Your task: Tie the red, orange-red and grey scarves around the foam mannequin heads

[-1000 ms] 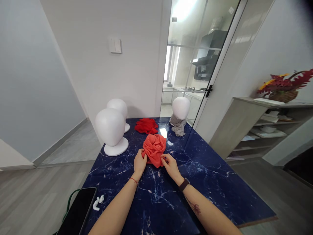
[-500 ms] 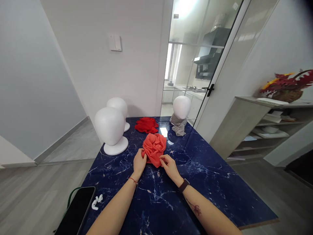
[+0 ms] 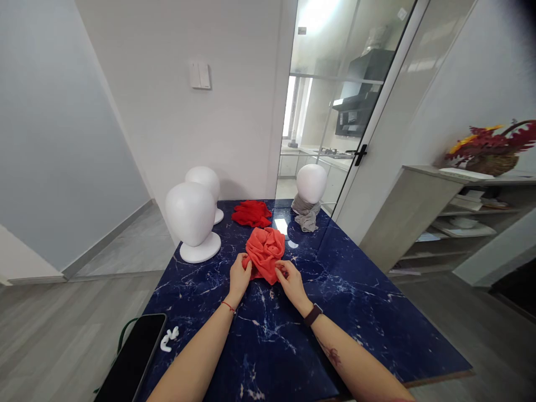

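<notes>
A coral-coloured scarf [image 3: 265,248] lies bunched in loose folds on the blue marbled table [image 3: 268,329]. My left hand [image 3: 240,276] pinches its near left edge. At the near right edge my right hand [image 3: 292,282] has its fingertips closed on the cloth. Behind it rests a crumpled red scarf [image 3: 252,213]. To the left stand two white mannequin heads, the nearer one [image 3: 191,215] on a round base and the other [image 3: 204,181] partly hidden behind it. A grey scarf [image 3: 307,212] is wrapped and knotted around the base of a third mannequin head [image 3: 311,183] at the back right.
A black phone [image 3: 132,357] with a green strap lies at the table's left edge, beside white earbuds [image 3: 169,338]. The glass door [image 3: 326,111] stands just behind the table. A shelf unit [image 3: 435,218] is off to the right, with a flower basket [image 3: 492,151] on top.
Both hands stay at the coral scarf's near edge; the right fingers have shifted up slightly along it. The whole view has moved a little.
</notes>
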Demonstrator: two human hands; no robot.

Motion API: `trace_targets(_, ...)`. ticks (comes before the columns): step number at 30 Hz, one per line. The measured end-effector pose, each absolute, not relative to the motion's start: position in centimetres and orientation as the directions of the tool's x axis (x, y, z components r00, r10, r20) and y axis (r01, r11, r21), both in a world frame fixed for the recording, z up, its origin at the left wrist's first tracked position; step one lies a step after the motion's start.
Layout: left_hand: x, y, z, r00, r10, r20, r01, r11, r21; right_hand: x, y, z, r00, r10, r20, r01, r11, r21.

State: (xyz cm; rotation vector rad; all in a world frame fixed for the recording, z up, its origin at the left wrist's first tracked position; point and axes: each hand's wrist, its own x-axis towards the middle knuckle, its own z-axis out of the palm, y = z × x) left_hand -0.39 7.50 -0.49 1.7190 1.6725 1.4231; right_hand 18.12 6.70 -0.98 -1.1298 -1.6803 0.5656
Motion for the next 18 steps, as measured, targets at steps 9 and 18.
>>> trace_targets(9, 0.5, 6.1, 1.0, -0.089, 0.892, 0.443, 0.45, -0.36, 0.817, 16.6, 10.8, 1.1, -0.201, 0.874, 0.442, 0.592, 0.468, -0.656)
trace_targets(18, -2.8, 6.7, 2.9, -0.643, 0.698, 0.316, 0.156, -0.285, 0.946, 26.6, 11.8, 4.9, 0.032, 0.937, 0.349, 0.178, 0.338, -0.924)
